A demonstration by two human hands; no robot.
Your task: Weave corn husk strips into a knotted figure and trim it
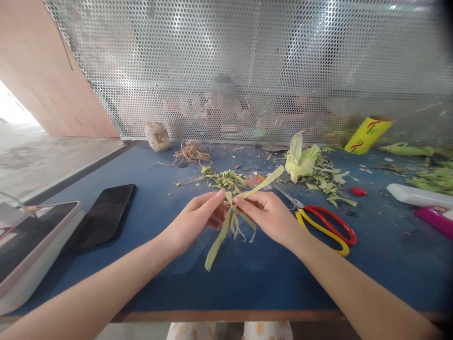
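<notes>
Strips of pale green corn husk (218,241) are gathered into a small bunch between my hands, above the blue table. My left hand (198,215) pinches the bunch from the left, thumb on top. From the right, my right hand (265,212) grips it too, with one long strip sticking out up and to the right past the fingers. Several thin ends hang down below the grip. Scissors (323,224) with red and yellow handles lie beside my right wrist. Just beyond my fingers is a pile of small twisted husk pieces (224,178).
A perforated metal screen (177,61) closes off the back of the table (170,293). Along it are a twine roll (157,137), loose twine (193,153), a husk clump (300,160) and a yellow tube (368,135). A black phone (102,217) and a basket (46,264) stand left.
</notes>
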